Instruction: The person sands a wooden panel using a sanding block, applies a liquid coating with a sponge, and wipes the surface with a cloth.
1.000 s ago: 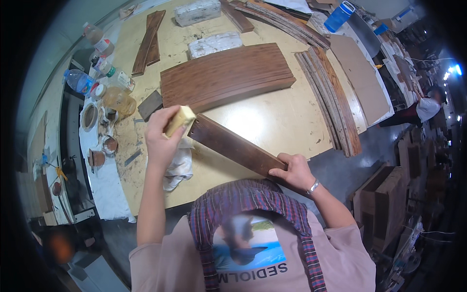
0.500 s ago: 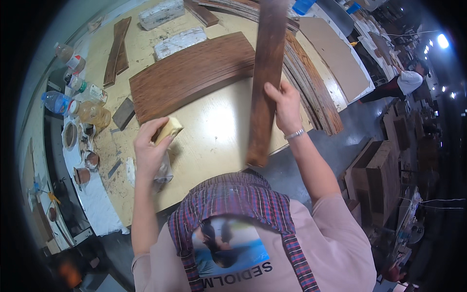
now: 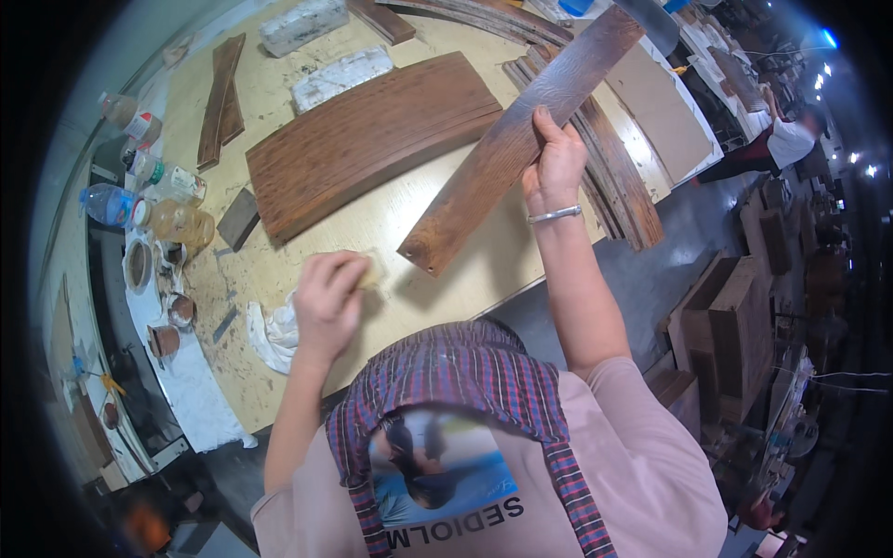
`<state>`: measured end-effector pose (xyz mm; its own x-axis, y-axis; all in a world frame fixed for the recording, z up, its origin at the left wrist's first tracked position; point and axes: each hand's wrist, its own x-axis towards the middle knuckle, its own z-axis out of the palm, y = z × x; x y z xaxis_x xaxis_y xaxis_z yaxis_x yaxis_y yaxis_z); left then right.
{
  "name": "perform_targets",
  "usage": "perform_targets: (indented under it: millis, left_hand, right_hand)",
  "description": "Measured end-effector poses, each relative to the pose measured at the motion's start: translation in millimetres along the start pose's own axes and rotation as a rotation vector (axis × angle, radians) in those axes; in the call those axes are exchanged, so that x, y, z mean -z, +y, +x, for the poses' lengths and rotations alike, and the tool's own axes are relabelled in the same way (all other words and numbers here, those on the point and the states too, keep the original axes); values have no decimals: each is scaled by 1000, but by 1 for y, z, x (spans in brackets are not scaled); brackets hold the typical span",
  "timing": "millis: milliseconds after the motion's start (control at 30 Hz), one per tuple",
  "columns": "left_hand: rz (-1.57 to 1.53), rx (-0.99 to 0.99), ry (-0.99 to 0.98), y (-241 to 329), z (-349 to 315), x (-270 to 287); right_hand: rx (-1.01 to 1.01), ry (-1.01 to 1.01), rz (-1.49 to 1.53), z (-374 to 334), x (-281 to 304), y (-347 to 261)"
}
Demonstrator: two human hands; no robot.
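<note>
My right hand (image 3: pixel 556 166) grips a long, flat brown wooden board (image 3: pixel 516 153) at its right edge, thumb on the upper face. The board is held slanted above the table, its near end to the left and its wet-looking far end to the right. My left hand (image 3: pixel 327 299) is closed round a small pale yellow sponge (image 3: pixel 375 272), blurred and partly hidden by the fingers. It is beside the board's near end, apart from it. A stack of wide brown boards (image 3: pixel 363 139) lies just beyond on the table (image 3: pixel 456 279).
Bottles (image 3: pixel 177 221) and small cups (image 3: pixel 164 340) line the table's left side. A crumpled white cloth (image 3: pixel 272 339) lies by my left forearm. Two white-wrapped blocks (image 3: pixel 342 78) and narrow wood strips (image 3: pixel 619 177) rest farther back. Another person (image 3: pixel 795 139) works at the far right.
The board has swung from nearly upright to a slant, its far end going right and its near end left. My left hand has moved right with the sponge, toward the board's near end.
</note>
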<state>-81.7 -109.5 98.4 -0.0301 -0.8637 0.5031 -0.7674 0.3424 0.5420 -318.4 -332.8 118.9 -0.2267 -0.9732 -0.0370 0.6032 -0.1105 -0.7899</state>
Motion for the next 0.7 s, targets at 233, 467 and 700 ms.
perform_targets:
  millis: [233,467,700]
  left_hand:
    - [-58,-98,26,29,19,8]
    - [42,8,128,20,34,11]
    - [95,-170,31,43,66,-32]
  right_hand:
    - [-118,76,27,16,10,13]
    - [27,90,1,-8,-9,5]
    - [-49,65,87,-30,-32,15]
